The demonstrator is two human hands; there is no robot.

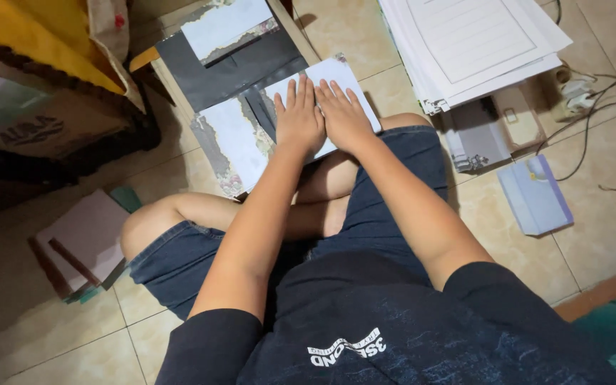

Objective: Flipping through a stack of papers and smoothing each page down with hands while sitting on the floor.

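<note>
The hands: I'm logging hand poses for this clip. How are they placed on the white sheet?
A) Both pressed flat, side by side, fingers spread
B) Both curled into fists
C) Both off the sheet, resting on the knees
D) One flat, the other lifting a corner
A: the left hand and right hand lie palm down next to each other on the white sheet, fingers extended.

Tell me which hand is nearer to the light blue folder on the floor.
Right. The right hand lies flat on the white sheet, on the side toward the blue folder; the left hand presses beside it, farther away.
</note>
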